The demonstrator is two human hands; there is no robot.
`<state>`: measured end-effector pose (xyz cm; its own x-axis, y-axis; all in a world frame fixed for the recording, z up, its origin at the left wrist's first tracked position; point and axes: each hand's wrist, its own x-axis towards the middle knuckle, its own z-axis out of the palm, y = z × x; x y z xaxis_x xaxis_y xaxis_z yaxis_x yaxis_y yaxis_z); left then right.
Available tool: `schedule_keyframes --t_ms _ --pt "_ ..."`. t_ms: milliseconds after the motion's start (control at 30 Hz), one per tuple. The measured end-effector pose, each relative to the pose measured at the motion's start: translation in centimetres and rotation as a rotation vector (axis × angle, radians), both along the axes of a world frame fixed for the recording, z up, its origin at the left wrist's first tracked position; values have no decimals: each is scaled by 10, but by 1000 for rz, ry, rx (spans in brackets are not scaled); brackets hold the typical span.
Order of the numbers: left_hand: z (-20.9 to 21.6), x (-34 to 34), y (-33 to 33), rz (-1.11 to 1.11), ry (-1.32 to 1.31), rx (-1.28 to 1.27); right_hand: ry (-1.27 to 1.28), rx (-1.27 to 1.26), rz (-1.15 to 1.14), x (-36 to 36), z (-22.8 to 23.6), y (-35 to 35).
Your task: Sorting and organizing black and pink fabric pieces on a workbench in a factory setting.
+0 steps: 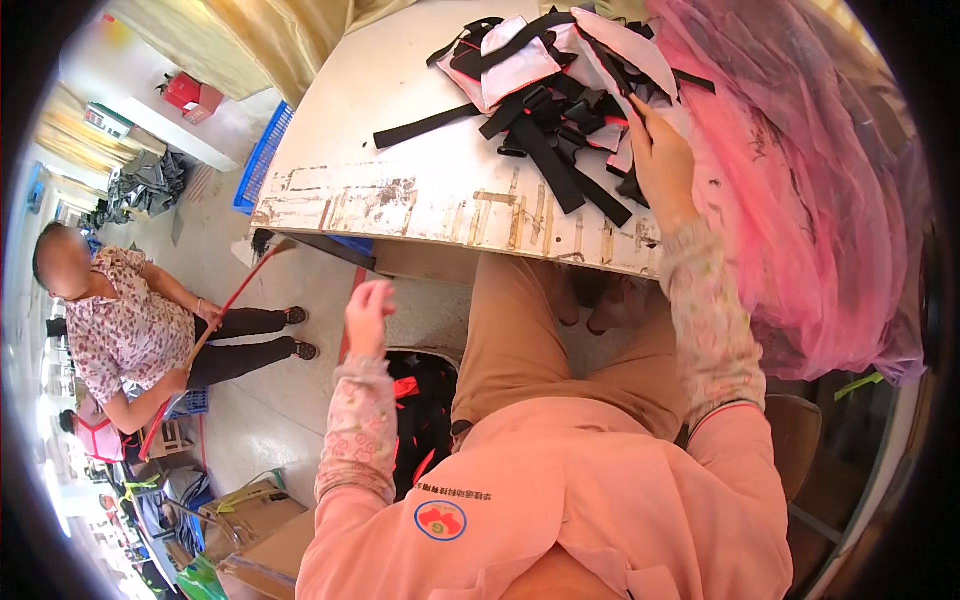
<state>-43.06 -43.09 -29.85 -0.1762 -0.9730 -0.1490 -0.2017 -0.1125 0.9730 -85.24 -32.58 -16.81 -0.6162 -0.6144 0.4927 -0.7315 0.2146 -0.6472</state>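
Note:
At the right of the table, my right hand [662, 155] has its fingers closed on the black-edged border of a white fabric piece [632, 48]. That piece is part of a heap of white and pink padded pieces with black webbing straps [545, 160] and black plastic buckles [537, 97]. Some straps trail toward the table's front edge. My left hand [368, 318] is raised off the table, left of my legs and in front of the table edge. Its fingers are curled in, and nothing shows in them.
The white table [330, 130] has a worn, taped front edge. Sheer pink plastic [790, 200] drapes over its right side. A black bag with red bits [425, 410] stands by my left side. At left, a person holds a red-handled broom [235, 297]. A blue crate [265, 160] stands behind.

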Motion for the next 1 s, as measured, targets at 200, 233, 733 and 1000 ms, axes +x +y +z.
schedule_keyframes --t_ms 200,233,733,1000 --pt "60 -147 35 -275 228 -419 495 29 304 93 -28 53" --pt "71 -166 41 -368 135 -654 481 122 396 98 -54 58" --pt "36 -205 64 -881 -368 -914 213 298 425 75 -85 95" --pt "21 -201 50 -841 -264 -937 196 200 239 89 -99 82"
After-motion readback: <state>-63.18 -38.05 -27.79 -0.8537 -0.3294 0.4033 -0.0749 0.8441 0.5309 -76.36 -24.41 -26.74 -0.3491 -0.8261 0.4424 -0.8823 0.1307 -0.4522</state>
